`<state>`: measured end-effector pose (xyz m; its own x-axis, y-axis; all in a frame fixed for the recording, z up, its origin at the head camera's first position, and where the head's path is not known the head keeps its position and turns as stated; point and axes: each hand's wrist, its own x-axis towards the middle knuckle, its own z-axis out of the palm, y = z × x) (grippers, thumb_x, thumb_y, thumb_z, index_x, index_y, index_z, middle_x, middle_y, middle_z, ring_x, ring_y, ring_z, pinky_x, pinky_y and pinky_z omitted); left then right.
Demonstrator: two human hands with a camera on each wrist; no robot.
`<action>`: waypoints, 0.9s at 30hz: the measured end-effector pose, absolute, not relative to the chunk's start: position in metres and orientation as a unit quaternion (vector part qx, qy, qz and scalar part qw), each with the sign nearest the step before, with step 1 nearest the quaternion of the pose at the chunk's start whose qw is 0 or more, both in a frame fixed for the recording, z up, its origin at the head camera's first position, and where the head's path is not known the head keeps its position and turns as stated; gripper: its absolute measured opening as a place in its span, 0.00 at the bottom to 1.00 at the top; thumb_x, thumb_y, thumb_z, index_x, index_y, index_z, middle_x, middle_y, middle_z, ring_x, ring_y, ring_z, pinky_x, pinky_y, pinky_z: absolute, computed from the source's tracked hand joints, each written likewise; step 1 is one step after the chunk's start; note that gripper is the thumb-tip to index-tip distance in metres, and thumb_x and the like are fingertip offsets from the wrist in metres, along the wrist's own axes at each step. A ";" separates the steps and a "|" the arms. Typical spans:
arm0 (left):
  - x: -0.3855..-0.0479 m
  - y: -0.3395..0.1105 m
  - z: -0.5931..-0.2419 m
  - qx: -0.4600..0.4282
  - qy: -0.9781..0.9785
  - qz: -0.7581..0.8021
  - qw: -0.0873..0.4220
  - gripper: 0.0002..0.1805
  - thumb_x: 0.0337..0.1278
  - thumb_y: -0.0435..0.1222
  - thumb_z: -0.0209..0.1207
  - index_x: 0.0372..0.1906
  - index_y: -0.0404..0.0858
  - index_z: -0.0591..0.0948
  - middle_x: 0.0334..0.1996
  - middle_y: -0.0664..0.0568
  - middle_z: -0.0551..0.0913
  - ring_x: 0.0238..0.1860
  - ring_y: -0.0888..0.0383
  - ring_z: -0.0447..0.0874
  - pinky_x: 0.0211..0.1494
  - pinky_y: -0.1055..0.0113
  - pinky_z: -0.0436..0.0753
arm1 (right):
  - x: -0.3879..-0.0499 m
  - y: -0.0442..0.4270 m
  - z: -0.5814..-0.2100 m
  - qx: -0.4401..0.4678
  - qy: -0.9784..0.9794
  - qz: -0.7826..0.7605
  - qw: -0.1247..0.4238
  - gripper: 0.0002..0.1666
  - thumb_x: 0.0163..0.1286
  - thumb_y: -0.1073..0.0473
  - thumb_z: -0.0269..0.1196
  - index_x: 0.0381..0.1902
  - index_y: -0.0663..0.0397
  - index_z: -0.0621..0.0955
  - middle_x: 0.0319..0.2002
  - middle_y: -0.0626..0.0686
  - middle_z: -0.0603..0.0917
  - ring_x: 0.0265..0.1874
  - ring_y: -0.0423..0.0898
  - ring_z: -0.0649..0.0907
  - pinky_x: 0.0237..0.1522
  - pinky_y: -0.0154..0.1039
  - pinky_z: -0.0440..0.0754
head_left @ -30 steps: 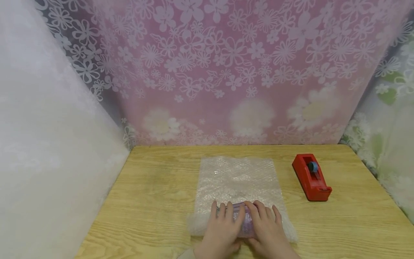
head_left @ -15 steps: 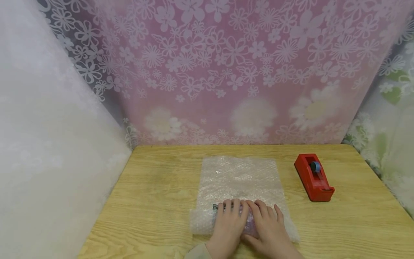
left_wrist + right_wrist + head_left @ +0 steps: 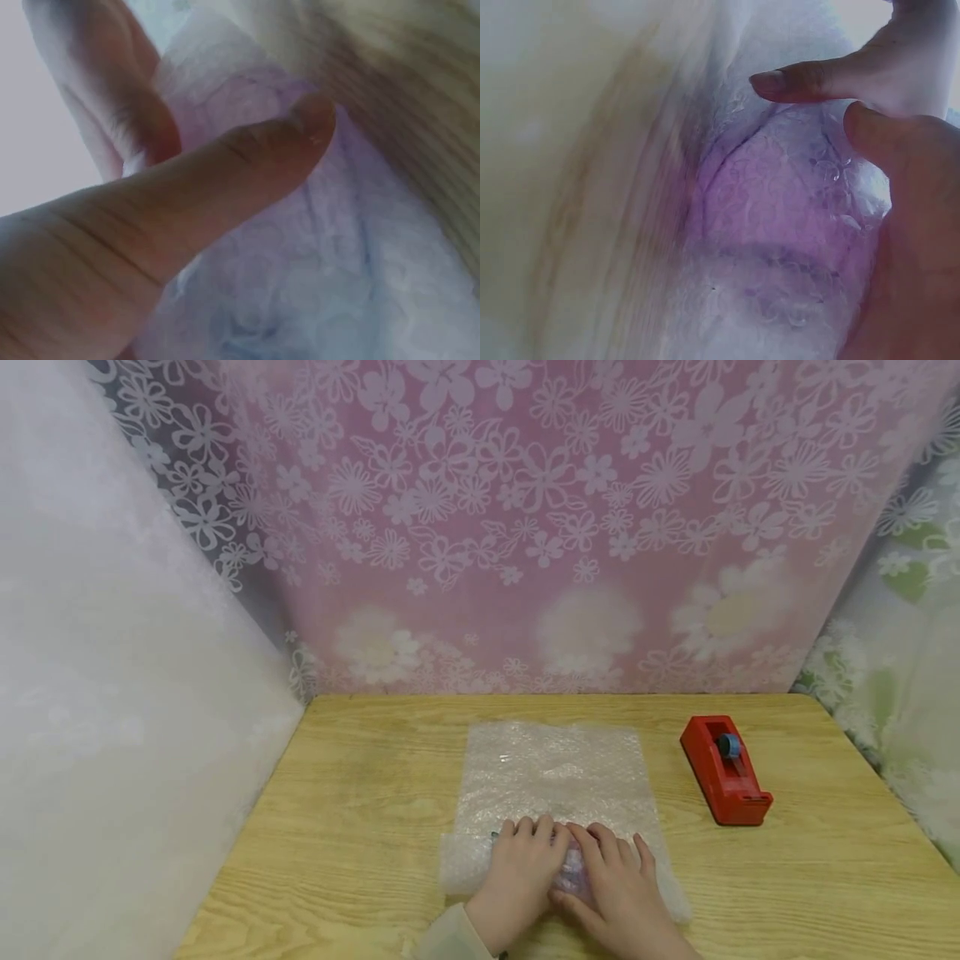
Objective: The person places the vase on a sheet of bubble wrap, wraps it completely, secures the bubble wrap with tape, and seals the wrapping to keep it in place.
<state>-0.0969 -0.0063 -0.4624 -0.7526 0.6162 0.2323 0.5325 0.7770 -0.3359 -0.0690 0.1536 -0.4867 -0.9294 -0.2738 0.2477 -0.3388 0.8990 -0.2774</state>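
Observation:
In the head view a purple item [image 3: 572, 870], its kind hidden, lies rolled in the near part of a clear bubble wrap sheet [image 3: 555, 768]. My left hand [image 3: 525, 870] grips the left part of this roll from above, fingers bent over its far side. My right hand [image 3: 622, 881] holds it just to the right, thumb on the near side. The left wrist view has my left thumb [image 3: 225, 176] lying across the bubble wrap, purple showing through. In the right wrist view the purple item [image 3: 757, 195] shows blurred under the bubbles.
A red tape dispenser [image 3: 725, 772] with a small roll of tape stands right of the sheet on the wooden table [image 3: 360, 810]. Floral pink cloth [image 3: 480, 568] hangs behind the table, with pale cloth at both sides.
My left hand has shifted and its fingers bend further over the roll. The roll has turned and moved slightly away from me. The tape dispenser stays put.

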 end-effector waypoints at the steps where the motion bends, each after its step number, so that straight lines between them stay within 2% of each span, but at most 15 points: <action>1: -0.097 -0.007 -0.461 -0.314 -0.927 0.124 0.165 0.42 0.27 0.64 0.75 0.51 0.47 0.78 0.39 0.56 0.78 0.35 0.59 0.79 0.39 0.65 0.78 | -0.069 0.153 -0.487 0.157 -0.969 0.161 0.104 0.48 0.58 0.29 0.66 0.67 0.49 0.70 0.58 0.57 0.74 0.54 0.60 0.76 0.58 0.73 0.60; 6: -0.099 -0.011 -0.458 -0.327 -0.927 0.111 0.150 0.44 0.29 0.67 0.72 0.53 0.46 0.78 0.39 0.57 0.80 0.36 0.59 0.80 0.39 0.63 0.76 | -0.068 0.152 -0.487 0.158 -0.967 0.162 0.118 0.47 0.58 0.31 0.66 0.67 0.49 0.69 0.57 0.58 0.74 0.54 0.60 0.76 0.58 0.73 0.60; 9: -0.101 -0.016 -0.456 -0.335 -0.930 0.092 0.122 0.46 0.31 0.68 0.71 0.57 0.48 0.75 0.42 0.56 0.81 0.39 0.58 0.82 0.43 0.61 0.78 | -0.067 0.152 -0.487 0.159 -0.966 0.161 0.123 0.46 0.58 0.32 0.67 0.67 0.49 0.69 0.57 0.58 0.75 0.53 0.60 0.77 0.58 0.73 0.61; 12: -0.103 -0.025 -0.452 -0.344 -0.933 0.057 0.092 0.44 0.34 0.68 0.70 0.57 0.49 0.72 0.42 0.58 0.82 0.39 0.59 0.83 0.44 0.61 0.79 | -0.067 0.151 -0.486 0.159 -0.965 0.167 0.122 0.46 0.59 0.32 0.67 0.67 0.50 0.69 0.57 0.58 0.74 0.53 0.60 0.76 0.58 0.73 0.60; 18: -0.113 -0.046 -0.448 -0.398 -0.912 -0.037 0.091 0.32 0.41 0.62 0.70 0.45 0.48 0.72 0.36 0.61 0.84 0.34 0.63 0.82 0.39 0.67 0.77 | -0.066 0.150 -0.485 0.158 -0.964 0.171 0.130 0.45 0.61 0.31 0.65 0.67 0.51 0.69 0.55 0.58 0.74 0.52 0.61 0.76 0.57 0.72 0.60; 20: -0.117 -0.052 -0.447 -0.420 -0.901 -0.065 0.087 0.27 0.47 0.59 0.68 0.43 0.48 0.73 0.36 0.62 0.84 0.35 0.64 0.82 0.39 0.68 0.78 | -0.065 0.150 -0.485 0.156 -0.964 0.170 0.130 0.45 0.61 0.31 0.65 0.67 0.51 0.69 0.55 0.58 0.73 0.52 0.61 0.76 0.57 0.72 0.60; 24: -0.124 -0.058 -0.448 -0.437 -0.889 -0.111 0.076 0.13 0.65 0.51 0.60 0.38 0.48 0.74 0.29 0.64 0.81 0.28 0.70 0.76 0.37 0.69 0.77 | -0.065 0.150 -0.484 0.156 -0.963 0.175 0.130 0.43 0.63 0.33 0.65 0.67 0.51 0.69 0.56 0.58 0.73 0.52 0.61 0.76 0.57 0.72 0.59; 27: -0.126 -0.056 -0.448 -0.433 -0.889 -0.113 0.094 0.11 0.71 0.47 0.54 0.34 0.47 0.72 0.24 0.65 0.75 0.23 0.70 0.70 0.33 0.71 0.74 | -0.066 0.150 -0.485 0.156 -0.961 0.179 0.138 0.37 0.67 0.38 0.62 0.66 0.51 0.70 0.56 0.58 0.74 0.52 0.61 0.77 0.57 0.72 0.60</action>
